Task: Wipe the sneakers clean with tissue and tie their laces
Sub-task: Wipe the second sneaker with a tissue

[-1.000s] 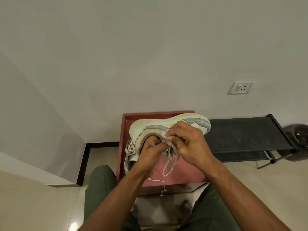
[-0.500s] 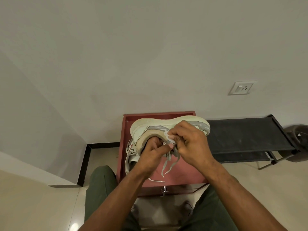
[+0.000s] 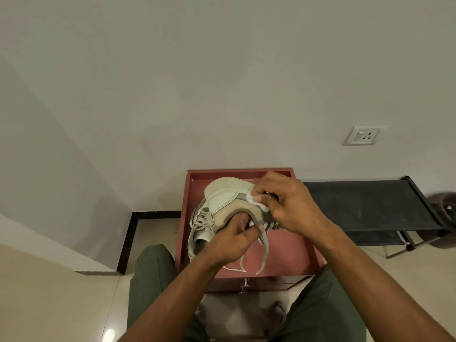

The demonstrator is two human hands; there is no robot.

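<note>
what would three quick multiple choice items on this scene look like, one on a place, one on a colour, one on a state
1. Where does the second sneaker lie?
A. on the black rack
B. in the red tray
C. on the floor

2. What colour is the tray?
A. red
B. blue
C. white

3. How are the held sneaker's laces?
A. tied in a bow
B. removed
C. hanging loose

Answers:
1 B, it sits inside the tray's rim, behind the left hand.
2 A, its floor and walls show red.
3 C, the ends dangle below the held sneaker while the right hand presses tissue to it.
</note>
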